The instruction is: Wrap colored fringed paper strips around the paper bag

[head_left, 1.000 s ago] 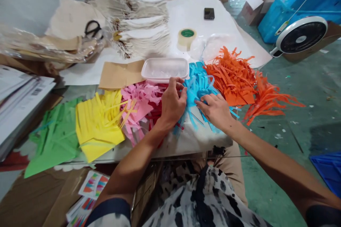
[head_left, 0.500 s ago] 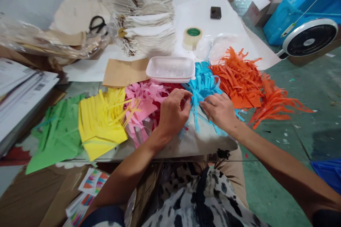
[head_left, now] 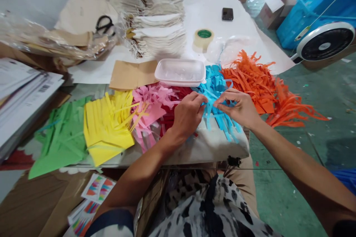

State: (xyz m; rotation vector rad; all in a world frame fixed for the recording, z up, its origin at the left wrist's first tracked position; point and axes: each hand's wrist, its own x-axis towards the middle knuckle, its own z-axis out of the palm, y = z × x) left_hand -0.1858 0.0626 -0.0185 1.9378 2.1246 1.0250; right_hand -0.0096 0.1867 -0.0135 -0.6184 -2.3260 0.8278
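My left hand (head_left: 189,114) and right hand (head_left: 241,108), fingertips pinched together, each grip blue paper strips (head_left: 215,83). The strips lie between red strips (head_left: 182,91) and orange strips (head_left: 250,77), just before a clear plastic container (head_left: 180,71).

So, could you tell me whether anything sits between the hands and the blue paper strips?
Nothing visible does: the left hand and the right hand both touch the blue paper strips directly. The clear plastic container sits behind the strips, not in between.

Bright, even daylight, soft shadows; wide-angle distortion and slight blur toward edges.
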